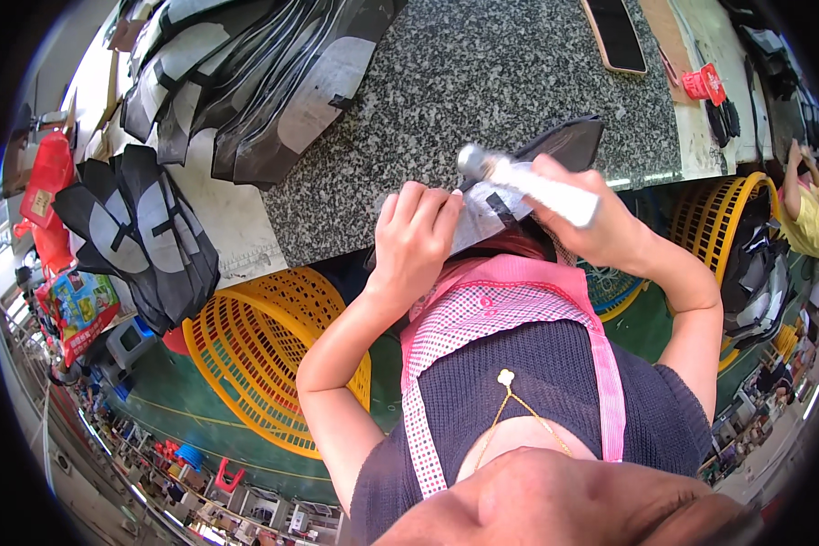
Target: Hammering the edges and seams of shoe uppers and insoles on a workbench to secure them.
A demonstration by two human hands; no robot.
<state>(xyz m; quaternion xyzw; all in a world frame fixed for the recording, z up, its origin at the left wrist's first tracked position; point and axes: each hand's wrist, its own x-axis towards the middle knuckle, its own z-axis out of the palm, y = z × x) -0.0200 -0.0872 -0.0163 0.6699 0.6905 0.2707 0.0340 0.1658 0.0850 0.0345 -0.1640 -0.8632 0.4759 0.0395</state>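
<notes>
My right hand (591,214) is closed around a hammer (551,189) with a white handle. Its small metal head points left, toward my left hand. Under the hammer, at the front edge of the speckled stone slab (482,73), lies a flat black and grey cut piece (569,144) with a small black strip on it. My left hand (416,232) has its fingers curled and pressed together on the left part of that piece. The hammer and my right hand cover the piece's middle, and my left fingertips are partly hidden.
A fanned pile of black and grey pieces (309,100) lies far left, with another stack (141,232) nearer. A phone (615,35), a red roll (703,84) and black-handled scissors (722,123) lie right. Yellow baskets (273,364) stand below. A person in yellow (805,214) is far right.
</notes>
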